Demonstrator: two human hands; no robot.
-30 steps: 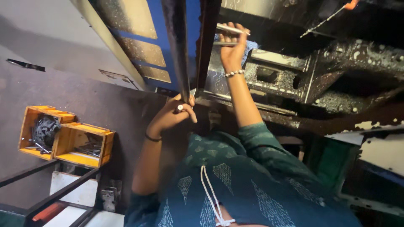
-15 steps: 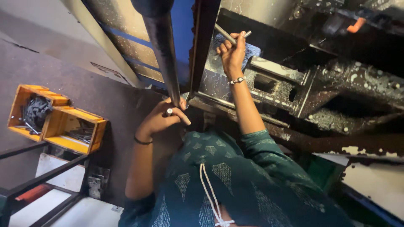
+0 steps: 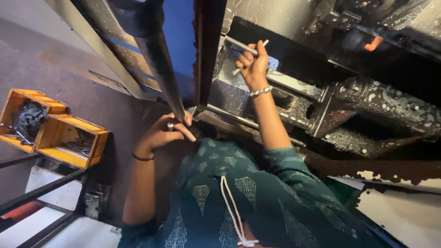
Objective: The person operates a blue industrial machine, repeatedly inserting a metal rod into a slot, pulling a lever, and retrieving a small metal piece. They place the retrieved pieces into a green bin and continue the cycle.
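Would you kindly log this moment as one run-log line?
left hand: grips dark bar | right hand: shut on metal rod in machine cavity | orange trays at left

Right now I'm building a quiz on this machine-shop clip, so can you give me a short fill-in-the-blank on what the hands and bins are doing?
The right hand grips a thin metal ____.
The left hand rests at the foot of a dark upright ____.
The crates at the left are ____ in colour.
The left wrist wears a dark ____.

Missing words: rod; bar; yellow; band
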